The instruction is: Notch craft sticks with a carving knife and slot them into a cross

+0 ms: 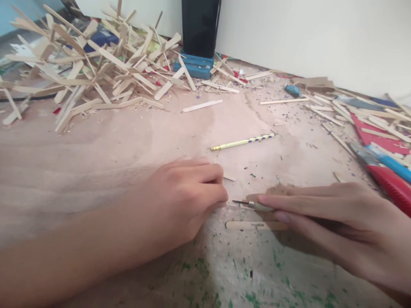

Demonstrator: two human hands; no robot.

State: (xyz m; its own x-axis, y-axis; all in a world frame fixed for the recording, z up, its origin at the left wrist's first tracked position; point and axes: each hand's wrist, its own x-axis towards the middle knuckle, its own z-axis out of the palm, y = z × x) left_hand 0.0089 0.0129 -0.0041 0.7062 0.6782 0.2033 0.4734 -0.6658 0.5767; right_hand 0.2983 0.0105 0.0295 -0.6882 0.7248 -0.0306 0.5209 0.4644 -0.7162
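Note:
My right hand (346,222) grips a craft knife (261,206) with a light handle, its thin dark blade pointing left toward my left fingertips. My left hand (192,192) lies on the table with its fingers curled and pressed together. At its fingertips shows a thin pale craft stick (236,206), just under the blade; most of it is hidden. Nearer to me lies another craft stick (240,225), with a narrow slot in its middle and its right part beneath my right fingers. The tip of a wooden piece (229,177) shows beyond my left knuckles.
A yellow pencil with dark spots (244,142) and a loose stick (203,106) lie beyond my hands. A large heap of craft sticks (105,64) fills the far left, beside a black upright object (201,28) on a blue base. More sticks and a red-handled tool (391,188) lie right.

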